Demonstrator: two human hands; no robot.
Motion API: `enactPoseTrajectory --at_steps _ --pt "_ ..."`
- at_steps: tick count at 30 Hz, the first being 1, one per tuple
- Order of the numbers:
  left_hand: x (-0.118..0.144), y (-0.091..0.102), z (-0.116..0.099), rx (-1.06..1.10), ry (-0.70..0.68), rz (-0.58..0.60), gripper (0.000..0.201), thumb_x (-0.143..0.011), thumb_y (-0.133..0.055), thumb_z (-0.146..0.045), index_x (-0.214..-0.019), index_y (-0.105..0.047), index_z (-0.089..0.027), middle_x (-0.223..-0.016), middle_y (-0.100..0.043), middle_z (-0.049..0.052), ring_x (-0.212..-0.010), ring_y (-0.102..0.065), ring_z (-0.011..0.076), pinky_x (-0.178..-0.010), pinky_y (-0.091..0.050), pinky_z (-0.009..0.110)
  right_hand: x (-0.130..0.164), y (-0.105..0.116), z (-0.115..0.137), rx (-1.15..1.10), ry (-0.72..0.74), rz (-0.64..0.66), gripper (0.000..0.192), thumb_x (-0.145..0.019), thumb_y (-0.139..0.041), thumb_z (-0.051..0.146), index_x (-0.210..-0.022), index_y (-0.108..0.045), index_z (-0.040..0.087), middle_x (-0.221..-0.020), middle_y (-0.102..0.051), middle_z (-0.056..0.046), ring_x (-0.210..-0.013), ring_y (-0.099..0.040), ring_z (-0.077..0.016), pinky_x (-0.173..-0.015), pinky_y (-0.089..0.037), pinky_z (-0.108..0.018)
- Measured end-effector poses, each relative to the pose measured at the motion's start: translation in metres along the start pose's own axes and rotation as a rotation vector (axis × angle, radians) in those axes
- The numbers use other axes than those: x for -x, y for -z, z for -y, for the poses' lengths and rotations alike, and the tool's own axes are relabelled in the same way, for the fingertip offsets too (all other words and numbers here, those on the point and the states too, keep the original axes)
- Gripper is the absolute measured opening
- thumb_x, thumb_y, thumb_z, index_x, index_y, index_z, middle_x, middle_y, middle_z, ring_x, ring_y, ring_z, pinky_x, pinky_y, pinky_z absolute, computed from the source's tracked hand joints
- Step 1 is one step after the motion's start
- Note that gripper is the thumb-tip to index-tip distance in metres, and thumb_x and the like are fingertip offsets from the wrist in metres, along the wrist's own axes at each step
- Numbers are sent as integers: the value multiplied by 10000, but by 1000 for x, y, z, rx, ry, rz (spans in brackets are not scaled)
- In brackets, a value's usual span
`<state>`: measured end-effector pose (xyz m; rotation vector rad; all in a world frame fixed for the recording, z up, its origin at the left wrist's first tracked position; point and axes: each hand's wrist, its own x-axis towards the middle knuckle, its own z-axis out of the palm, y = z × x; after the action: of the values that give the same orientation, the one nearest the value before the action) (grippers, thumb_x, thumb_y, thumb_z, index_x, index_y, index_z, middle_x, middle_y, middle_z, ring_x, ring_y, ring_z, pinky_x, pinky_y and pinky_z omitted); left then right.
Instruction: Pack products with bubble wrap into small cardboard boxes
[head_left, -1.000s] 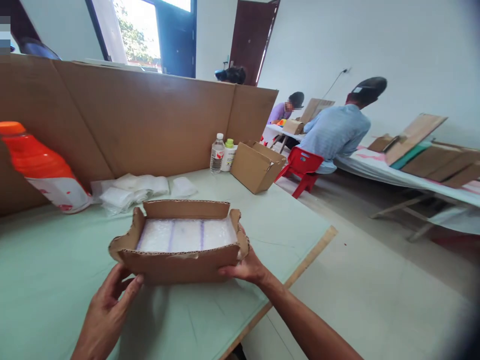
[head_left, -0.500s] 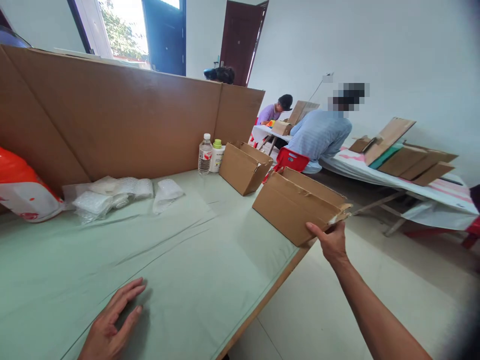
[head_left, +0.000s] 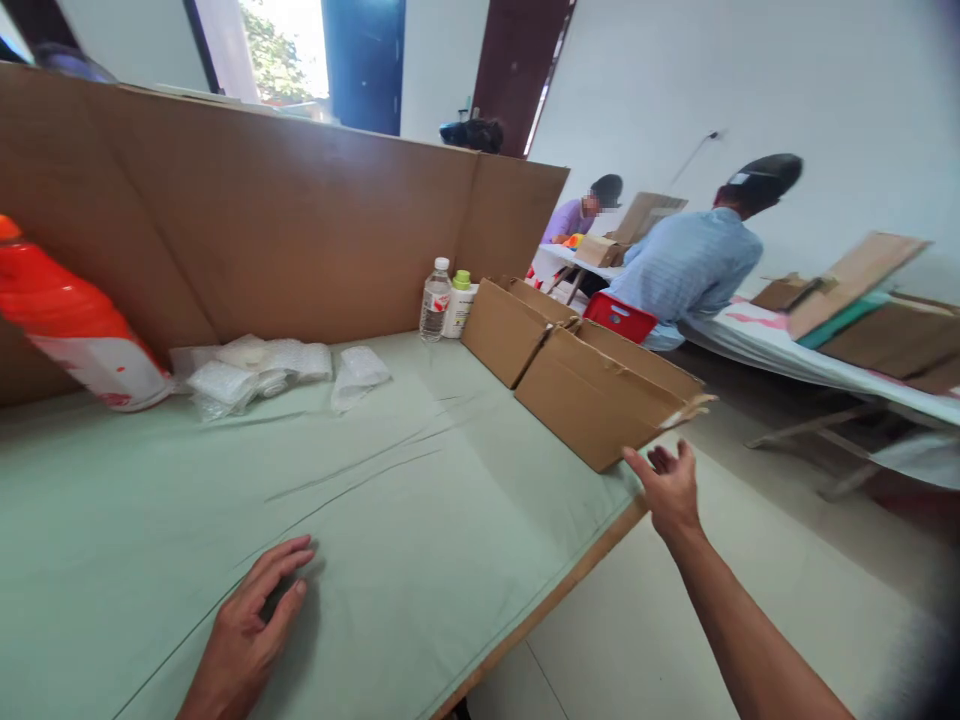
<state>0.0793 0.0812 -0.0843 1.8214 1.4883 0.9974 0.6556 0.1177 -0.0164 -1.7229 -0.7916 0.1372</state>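
Close to the near end of a brown cardboard box (head_left: 589, 395) is my right hand (head_left: 671, 485), fingers apart and holding nothing. Whether a fingertip still touches the box I cannot tell. That box stands along the table's right edge, its far end meeting a second cardboard box (head_left: 502, 335). Over the green-covered table (head_left: 390, 560), at lower left, my left hand (head_left: 259, 615) rests with its fingers stretched out and nothing in them. Behind the second box stand a clear water bottle (head_left: 435, 302) and a white bottle with a green cap (head_left: 460, 305).
Bubble wrap pouches (head_left: 255, 370) lie at the back left, beside an orange and white bottle (head_left: 90, 330). A tall cardboard screen (head_left: 322, 230) borders the table's back. Beyond the right edge, a person in blue (head_left: 686, 265) sits on a red chair (head_left: 619, 318).
The nearer box has moved back against the second box. My right hand has let go of it and its fingers have opened. The view has shifted slightly.
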Motion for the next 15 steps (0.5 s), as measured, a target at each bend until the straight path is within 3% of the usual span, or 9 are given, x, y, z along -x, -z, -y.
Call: enactPoseTrajectory --at_steps 2,4,7,10,12,15 --pt "-1 0 -15 28 23 -5 267 -917 -577 -372 -1088 -754 -268 -1279 -709 87 -1180 -678 263 -838 -622 355 35 1 -4 31 -108 45 1293 -522 -764 719 -1518 -282 51 -1500 -431 -338 -1389 -469 -442 -1127 -407 -584" --pt "-3 -1 -32 66 -3 -44 261 -918 -537 -294 -1046 -752 -219 -1225 -724 118 -1136 -691 253 -935 -588 406 67 -7 -11 117 -54 136 1160 -633 -706 729 -1525 -329 89 -1485 -480 -303 -1361 -504 -442 -1132 -398 -602" --pt "-6 -1 -49 80 -54 -20 300 -849 -514 -153 -1047 -739 -171 -1212 -722 143 -1138 -684 232 -1008 -546 413 106 -45 -13 342 284 454 743 -802 -599 683 -1372 -569 207 -1368 -629 -214 -1231 -618 -432 -1014 -500 -619" --pt "-7 12 -50 34 -24 -39 325 -780 -590 -118 -1049 -749 -205 -1225 -724 98 -1135 -686 198 -976 -557 329 156 -104 15 396 818 810 508 -896 -537 575 -1224 -686 218 -1341 -663 -174 -1189 -653 -408 -956 -544 -602" --pt "-7 39 -45 -58 -32 -113 339 -788 -606 -129 -1088 -741 -208 -1284 -698 107 -1189 -657 217 -1009 -542 362 198 -134 46 298 1139 937 486 -940 -522 487 -1332 -636 222 -1413 -622 -139 -1247 -630 -359 -971 -556 -537" --pt "-5 119 -35 -384 -65 -400 333 -849 -570 -163 -1148 -715 -185 -1342 -656 150 -1276 -592 278 -1097 -468 493 251 -156 86 181 1397 1047 565 -950 -564 425 -1487 -497 259 -1510 -539 -92 -1328 -577 -303 -1004 -550 -453"
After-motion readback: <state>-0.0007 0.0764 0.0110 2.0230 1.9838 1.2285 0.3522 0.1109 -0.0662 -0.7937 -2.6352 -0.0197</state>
